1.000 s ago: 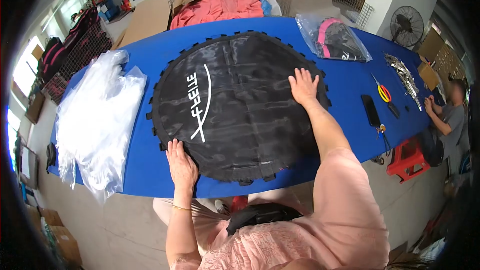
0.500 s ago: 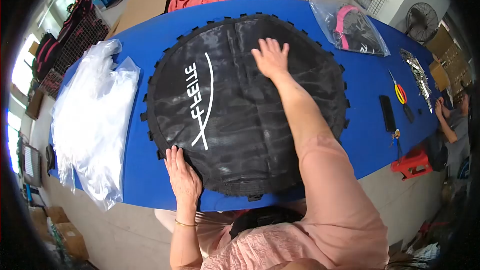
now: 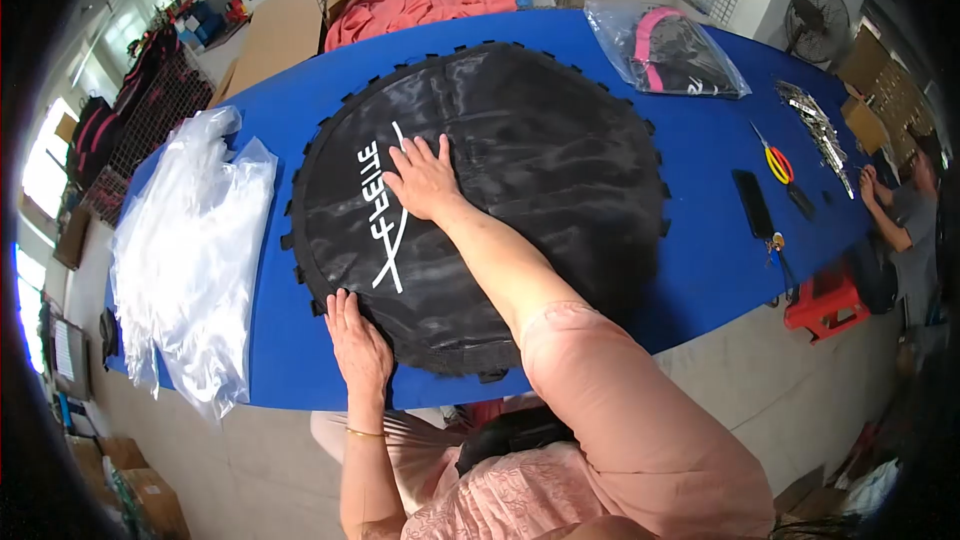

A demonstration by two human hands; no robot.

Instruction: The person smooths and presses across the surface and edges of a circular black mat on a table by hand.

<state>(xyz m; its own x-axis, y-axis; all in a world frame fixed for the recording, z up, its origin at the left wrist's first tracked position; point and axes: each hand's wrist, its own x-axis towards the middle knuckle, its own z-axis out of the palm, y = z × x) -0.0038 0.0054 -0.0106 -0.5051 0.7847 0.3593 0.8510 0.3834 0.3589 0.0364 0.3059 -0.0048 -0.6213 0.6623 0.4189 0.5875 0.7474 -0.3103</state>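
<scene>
A round black trampoline mat [image 3: 560,180] with white lettering and small tabs around its rim lies flat on the blue table. My right hand [image 3: 422,180] rests palm down on the mat beside the lettering, fingers spread, covering part of the white curved line. At the mat's near left edge, my left hand [image 3: 360,345] lies flat with its fingers stretched out, touching the rim. Neither hand grips anything.
Clear plastic bags [image 3: 195,260] are piled at the left of the blue table [image 3: 700,270]. Toward the right are a bagged black-and-pink item [image 3: 675,55], scissors [image 3: 777,164], a black phone-like object [image 3: 752,202] and metal pieces [image 3: 820,130]. Another person's hand [image 3: 873,185] is beyond them.
My right hand has slid left across the mat, from its far right part to the lettering. My left hand stays at the near left rim. The view has shifted slightly.
</scene>
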